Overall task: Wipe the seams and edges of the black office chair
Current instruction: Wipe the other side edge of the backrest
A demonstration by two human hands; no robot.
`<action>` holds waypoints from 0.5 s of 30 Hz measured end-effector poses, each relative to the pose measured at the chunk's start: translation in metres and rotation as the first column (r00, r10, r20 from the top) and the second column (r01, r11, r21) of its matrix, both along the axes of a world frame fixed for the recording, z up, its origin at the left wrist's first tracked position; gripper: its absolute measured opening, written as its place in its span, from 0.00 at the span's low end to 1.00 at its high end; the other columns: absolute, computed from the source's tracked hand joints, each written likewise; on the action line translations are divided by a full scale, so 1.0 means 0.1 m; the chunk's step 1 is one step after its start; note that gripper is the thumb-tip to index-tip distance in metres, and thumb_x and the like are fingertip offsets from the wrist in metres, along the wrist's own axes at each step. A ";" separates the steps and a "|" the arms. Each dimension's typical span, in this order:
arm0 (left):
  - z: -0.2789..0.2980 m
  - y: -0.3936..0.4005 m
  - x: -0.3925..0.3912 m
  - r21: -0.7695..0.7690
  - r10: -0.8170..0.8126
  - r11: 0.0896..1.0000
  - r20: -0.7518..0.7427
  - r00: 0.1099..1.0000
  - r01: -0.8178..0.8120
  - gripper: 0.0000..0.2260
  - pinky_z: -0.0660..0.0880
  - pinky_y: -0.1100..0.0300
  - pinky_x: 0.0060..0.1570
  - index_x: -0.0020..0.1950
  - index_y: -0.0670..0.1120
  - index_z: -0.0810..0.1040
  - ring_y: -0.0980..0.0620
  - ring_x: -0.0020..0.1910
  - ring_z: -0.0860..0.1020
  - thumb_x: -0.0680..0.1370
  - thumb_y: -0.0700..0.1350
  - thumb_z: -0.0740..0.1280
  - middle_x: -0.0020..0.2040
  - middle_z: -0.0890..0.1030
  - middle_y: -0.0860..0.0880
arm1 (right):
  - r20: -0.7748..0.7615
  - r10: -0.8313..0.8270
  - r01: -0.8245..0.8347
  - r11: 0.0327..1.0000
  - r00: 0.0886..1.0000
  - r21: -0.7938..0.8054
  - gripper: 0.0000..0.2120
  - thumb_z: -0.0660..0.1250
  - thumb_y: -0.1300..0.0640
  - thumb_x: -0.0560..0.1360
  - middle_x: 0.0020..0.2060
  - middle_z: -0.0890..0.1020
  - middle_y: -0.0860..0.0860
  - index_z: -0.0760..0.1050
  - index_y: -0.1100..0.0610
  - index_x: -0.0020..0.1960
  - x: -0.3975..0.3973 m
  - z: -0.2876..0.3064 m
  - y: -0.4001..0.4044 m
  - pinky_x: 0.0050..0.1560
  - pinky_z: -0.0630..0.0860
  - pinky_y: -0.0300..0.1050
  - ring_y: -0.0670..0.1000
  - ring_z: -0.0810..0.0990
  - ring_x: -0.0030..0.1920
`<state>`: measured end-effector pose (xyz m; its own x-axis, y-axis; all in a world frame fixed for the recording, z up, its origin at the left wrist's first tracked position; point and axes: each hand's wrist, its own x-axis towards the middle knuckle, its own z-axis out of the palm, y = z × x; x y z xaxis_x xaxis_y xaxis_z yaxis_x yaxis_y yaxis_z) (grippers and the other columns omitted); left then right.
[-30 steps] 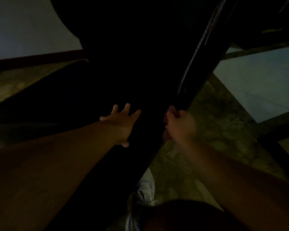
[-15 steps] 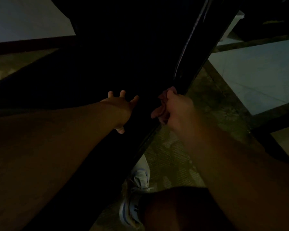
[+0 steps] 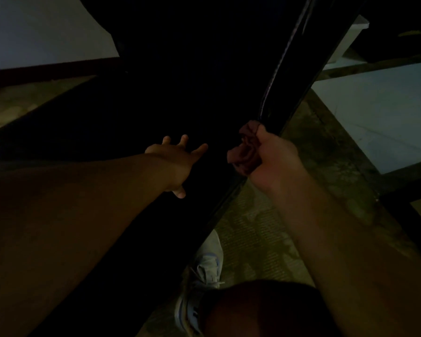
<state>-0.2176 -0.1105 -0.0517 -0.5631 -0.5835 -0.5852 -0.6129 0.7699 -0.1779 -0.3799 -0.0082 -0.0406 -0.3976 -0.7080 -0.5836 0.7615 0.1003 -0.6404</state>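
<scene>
The black chair [image 3: 180, 93] fills the dim middle of the view, where the left hand [image 3: 173, 164] presses flat with fingers spread, likely to steady it, while the right hand [image 3: 270, 159] clenches a bunched cloth [image 3: 243, 154] against its glossy right edge.

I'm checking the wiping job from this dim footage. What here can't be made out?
- Chair seams, head view: lost in darkness.
- Cloth in right hand: bunched, fingers cover part.
- Left hand: palm hidden beneath it.
- Shoe: knee covers its heel.
</scene>
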 end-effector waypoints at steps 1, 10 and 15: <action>0.00 0.00 0.00 -0.003 -0.006 1.000 0.007 1.000 0.006 0.59 0.68 0.35 0.67 0.79 0.61 0.31 0.32 0.80 0.46 0.70 0.58 0.78 0.82 0.37 0.45 | 0.045 0.025 -0.023 0.999 0.999 -0.043 0.13 0.56 0.49 0.84 0.35 0.78 0.50 0.76 0.54 0.49 0.01 0.00 -0.01 0.35 0.59 0.42 0.50 0.72 0.24; 0.06 -0.02 -0.01 0.050 -0.011 0.999 0.029 1.000 0.010 0.57 0.66 0.33 0.69 0.79 0.61 0.30 0.31 0.80 0.44 0.72 0.59 0.76 0.82 0.34 0.44 | 0.001 -0.007 0.007 0.999 1.000 -0.048 0.12 0.55 0.49 0.84 0.34 0.78 0.48 0.74 0.53 0.51 0.02 -0.02 -0.09 0.27 0.61 0.38 0.49 0.71 0.24; 0.08 -0.02 -0.01 0.064 0.010 0.998 0.037 0.999 -0.012 0.56 0.65 0.34 0.69 0.79 0.60 0.30 0.31 0.80 0.43 0.73 0.58 0.75 0.81 0.33 0.44 | -0.133 0.009 -0.009 1.000 0.991 0.000 0.10 0.54 0.52 0.85 0.35 0.77 0.48 0.72 0.53 0.50 0.08 0.05 -0.12 0.23 0.60 0.33 0.48 0.73 0.21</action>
<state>-0.2188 -0.1121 -0.0436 -0.5340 -0.5503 -0.6419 -0.6155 0.7735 -0.1511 -0.3722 -0.0198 -0.0359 -0.4650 -0.7126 -0.5253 0.6685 0.1063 -0.7360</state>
